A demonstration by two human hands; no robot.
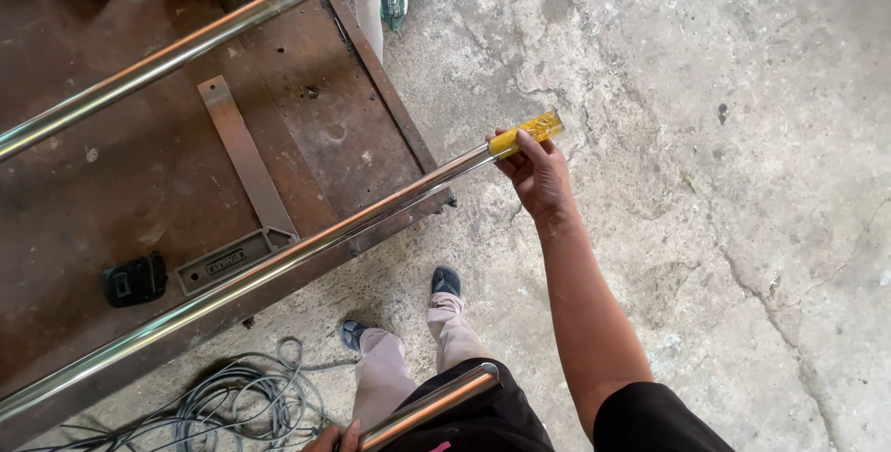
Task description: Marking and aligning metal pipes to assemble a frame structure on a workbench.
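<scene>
Your right hand is closed around a yellow transparent tool handle at the end of a long shiny steel tube, which lies across the rusty metal table. Your left hand, at the bottom edge, grips a short steel tube near your legs, above the concrete floor.
</scene>
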